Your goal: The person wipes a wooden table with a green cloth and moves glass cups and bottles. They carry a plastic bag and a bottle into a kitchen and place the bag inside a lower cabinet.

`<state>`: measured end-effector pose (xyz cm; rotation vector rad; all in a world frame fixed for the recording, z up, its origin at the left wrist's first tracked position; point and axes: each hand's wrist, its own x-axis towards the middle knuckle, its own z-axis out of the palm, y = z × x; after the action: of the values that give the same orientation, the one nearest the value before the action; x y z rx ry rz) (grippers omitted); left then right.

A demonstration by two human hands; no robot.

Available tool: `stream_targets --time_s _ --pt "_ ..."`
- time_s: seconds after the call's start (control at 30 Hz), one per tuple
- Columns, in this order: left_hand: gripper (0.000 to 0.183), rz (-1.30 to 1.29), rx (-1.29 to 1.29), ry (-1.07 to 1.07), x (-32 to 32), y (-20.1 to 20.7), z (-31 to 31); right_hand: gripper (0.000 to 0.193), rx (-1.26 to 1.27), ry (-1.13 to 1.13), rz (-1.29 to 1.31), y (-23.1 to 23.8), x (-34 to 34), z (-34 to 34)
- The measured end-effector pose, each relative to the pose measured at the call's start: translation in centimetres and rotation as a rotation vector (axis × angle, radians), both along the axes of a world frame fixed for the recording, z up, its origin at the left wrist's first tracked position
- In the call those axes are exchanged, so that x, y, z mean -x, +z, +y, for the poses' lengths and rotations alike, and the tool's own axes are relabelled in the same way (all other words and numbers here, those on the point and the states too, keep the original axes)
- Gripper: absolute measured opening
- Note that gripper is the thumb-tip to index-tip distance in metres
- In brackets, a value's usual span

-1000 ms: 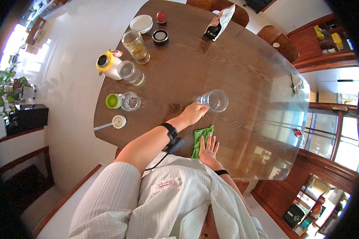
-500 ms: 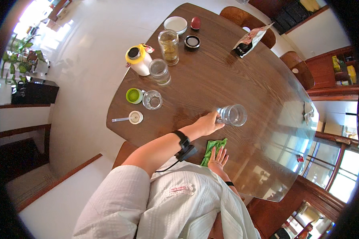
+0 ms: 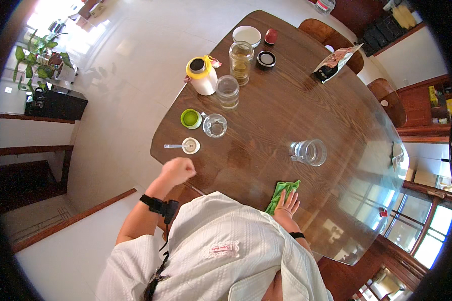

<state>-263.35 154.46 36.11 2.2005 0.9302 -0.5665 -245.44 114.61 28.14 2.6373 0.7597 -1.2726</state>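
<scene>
My left hand (image 3: 178, 170) is loosely curled above the table's near left edge, and nothing shows in it. Closest to it is a small white round container (image 3: 191, 146) with a pale spoon (image 3: 173, 146) lying across it. My right hand (image 3: 286, 204) rests with fingers spread on a folded green cloth (image 3: 280, 194) at the near edge. A clear glass mug (image 3: 314, 152) stands beyond the cloth, its handle to the left, and neither hand touches it. Another glass mug (image 3: 215, 125) is beside a green-topped cup (image 3: 191, 118) on the left.
Along the far left of the wooden table (image 3: 276, 110) are a white jug (image 3: 203, 83) with yellow trim, two tall glass jars (image 3: 241, 70), a white bowl (image 3: 246, 36), a dark round lid (image 3: 266, 59) and a red egg-shaped object (image 3: 270, 36). A bag (image 3: 334, 65) stands at the far right.
My left hand has let go of the glass mug's handle and moved left, toward the table's edge. The mug stays on the table. My right hand remains on the cloth. The view has shifted.
</scene>
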Motion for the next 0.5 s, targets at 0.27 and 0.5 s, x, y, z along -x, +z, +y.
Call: stream_targets --time_s 0.27,0.5 --pt "0.052 -0.458 -0.090 0.188 1.9 -3.6 8.8 0.143 0.051 0.024 0.008 0.9 -0.3 1.4" --pt "0.075 -0.512 -0.290 0.094 -0.2 -5.9 2.9 0.138 0.040 -0.003 -0.014 2.2 0.3 1.9"
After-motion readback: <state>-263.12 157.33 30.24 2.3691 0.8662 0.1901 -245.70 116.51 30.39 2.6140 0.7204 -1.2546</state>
